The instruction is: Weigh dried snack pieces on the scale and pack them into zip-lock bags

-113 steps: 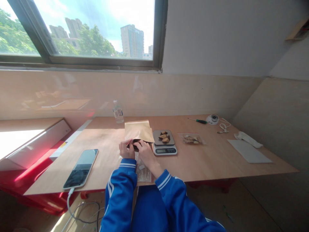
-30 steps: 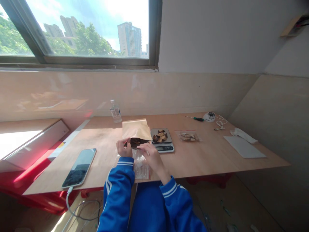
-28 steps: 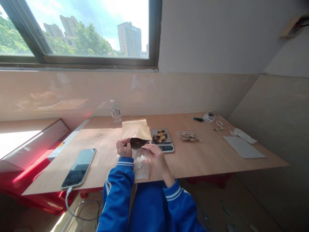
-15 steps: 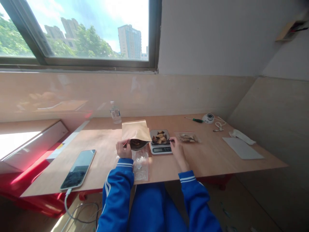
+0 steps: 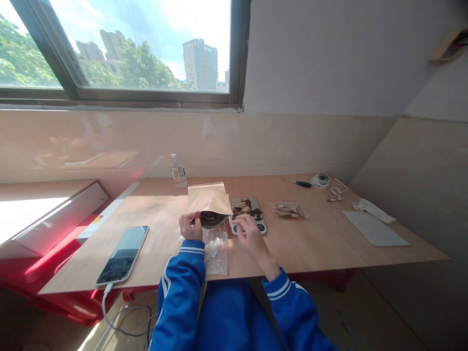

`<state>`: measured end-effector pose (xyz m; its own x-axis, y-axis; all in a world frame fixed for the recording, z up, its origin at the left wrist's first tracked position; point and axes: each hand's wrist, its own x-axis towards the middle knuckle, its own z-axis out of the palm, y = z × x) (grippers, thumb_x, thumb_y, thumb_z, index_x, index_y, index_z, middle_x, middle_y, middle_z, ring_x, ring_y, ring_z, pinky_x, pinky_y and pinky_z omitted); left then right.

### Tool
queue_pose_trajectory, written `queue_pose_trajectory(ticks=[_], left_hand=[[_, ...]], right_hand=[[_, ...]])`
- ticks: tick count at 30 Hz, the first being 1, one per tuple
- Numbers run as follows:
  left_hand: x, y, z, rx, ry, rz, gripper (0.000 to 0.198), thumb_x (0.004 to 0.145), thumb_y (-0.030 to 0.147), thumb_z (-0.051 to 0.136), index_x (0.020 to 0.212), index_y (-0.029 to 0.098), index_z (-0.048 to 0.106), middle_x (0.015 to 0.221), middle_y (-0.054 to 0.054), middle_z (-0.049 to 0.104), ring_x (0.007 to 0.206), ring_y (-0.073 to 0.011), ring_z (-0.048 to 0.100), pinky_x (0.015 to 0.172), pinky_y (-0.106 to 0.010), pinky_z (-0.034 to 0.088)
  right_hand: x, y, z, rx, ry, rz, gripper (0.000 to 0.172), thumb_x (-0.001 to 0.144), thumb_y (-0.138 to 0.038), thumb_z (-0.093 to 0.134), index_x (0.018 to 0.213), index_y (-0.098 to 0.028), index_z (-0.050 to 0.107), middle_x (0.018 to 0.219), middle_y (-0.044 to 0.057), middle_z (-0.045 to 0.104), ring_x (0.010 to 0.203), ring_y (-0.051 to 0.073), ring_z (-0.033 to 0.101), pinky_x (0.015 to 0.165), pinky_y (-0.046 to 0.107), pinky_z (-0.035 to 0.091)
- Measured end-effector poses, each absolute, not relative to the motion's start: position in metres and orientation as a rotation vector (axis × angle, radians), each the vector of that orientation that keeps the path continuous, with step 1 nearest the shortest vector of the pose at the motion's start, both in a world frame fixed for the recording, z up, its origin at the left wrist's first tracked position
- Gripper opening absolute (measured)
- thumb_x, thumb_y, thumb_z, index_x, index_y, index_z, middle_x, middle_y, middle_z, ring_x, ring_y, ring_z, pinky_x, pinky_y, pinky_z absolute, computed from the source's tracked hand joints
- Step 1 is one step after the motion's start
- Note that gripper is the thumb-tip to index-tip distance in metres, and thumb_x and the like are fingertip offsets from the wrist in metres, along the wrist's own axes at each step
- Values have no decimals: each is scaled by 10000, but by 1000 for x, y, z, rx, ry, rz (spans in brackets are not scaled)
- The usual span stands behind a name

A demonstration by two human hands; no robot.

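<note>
My left hand (image 5: 191, 227) is closed on the left edge of a brown paper bag (image 5: 209, 196). The bag lies with its dark mouth towards me, and some brown pieces show inside. Beside it on the right is a small white kitchen scale (image 5: 234, 229) with a heap of dried brown, dark-edged slices (image 5: 247, 208) on its plate. My right hand (image 5: 250, 236) is over the front of the scale, hiding most of the display. Its fingers reach left towards the bag's mouth, slightly apart, with nothing visible in them. Under the bag lies a clear zip bag (image 5: 216, 258).
Right of the scale lies a clear bag of pale dried pieces (image 5: 288, 210). Farther right are a screwdriver (image 5: 303, 184), a white dome camera (image 5: 320, 181) and a white sheet (image 5: 376, 229). On the left are a plugged-in phone (image 5: 123, 254) and a water bottle (image 5: 178, 171).
My right hand has moved left, from a dark slice at the right edge of the scale's plate to the scale's front near the bag. My left hand still holds the bag.
</note>
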<state>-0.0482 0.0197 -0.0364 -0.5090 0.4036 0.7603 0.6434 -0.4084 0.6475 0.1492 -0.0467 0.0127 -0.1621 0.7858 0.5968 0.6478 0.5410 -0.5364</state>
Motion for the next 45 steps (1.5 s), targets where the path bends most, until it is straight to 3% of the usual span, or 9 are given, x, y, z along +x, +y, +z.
queue_pose_trajectory(ticks=[3,6,9,12,19,29,33,38,45], left_hand=[[-47,18,-35,-1447,-1588,-2037,91,799,251,576,786,183,635,736,-22,602,716,-140,537,589,-255,442],[-47,18,-34,-1450,-1572,-2035,102,799,264,581,779,178,633,720,-20,600,699,-136,536,589,-254,448],[-48,17,-34,-1452,-1589,-2030,114,795,278,584,772,177,632,718,-21,597,692,-135,538,582,-253,448],[-48,17,-35,-1457,-1588,-2024,116,794,281,584,763,180,631,713,-19,597,689,-136,540,592,-257,452],[-48,17,-37,-1570,-1524,-2014,106,808,270,576,772,195,642,696,-16,582,689,-134,542,599,-252,465],[-47,16,-36,-1405,-1667,-2047,68,784,258,616,768,204,652,716,-6,563,693,-130,515,562,-242,418],[-50,17,-37,-1301,-1806,-2004,62,795,228,589,783,200,643,776,-25,572,766,-153,512,607,-261,416],[-52,16,-35,-1334,-2019,-1807,116,844,243,517,839,207,627,838,-36,561,814,-167,502,682,-270,416],[-49,9,-14,-1562,-2387,-1149,276,789,96,464,979,209,629,968,-92,571,964,-263,514,834,-407,397]], right_hand=[[110,-57,26,-1070,-2091,302,293,894,-138,385,1081,-175,608,1124,86,594,1092,177,527,952,332,449],[78,-50,26,-1163,-2259,182,358,880,-122,400,1211,-71,526,1229,163,554,1192,218,465,996,359,412],[59,-35,22,-1378,-2394,83,339,830,-65,441,1142,4,554,1141,216,587,1132,265,504,964,370,416],[50,-22,21,-1636,-2380,63,286,817,-58,465,1067,-4,594,1046,226,617,997,272,571,872,365,448],[54,-8,17,-1804,-2334,48,283,820,-72,453,1027,5,631,972,231,652,922,278,599,797,356,443],[47,-4,14,-1751,-2334,80,250,853,-134,454,987,-43,645,954,202,666,920,268,614,829,359,446],[44,-19,22,-1702,-2275,79,269,863,-140,451,1083,-59,582,1005,193,642,938,261,603,825,369,458],[70,-56,13,-1294,-2189,211,302,885,-207,437,1169,-180,537,1174,102,581,1051,218,544,912,354,442],[89,-68,-26,-1728,-1630,93,310,823,-158,467,1112,-109,567,1098,187,553,1055,319,485,873,466,444]])
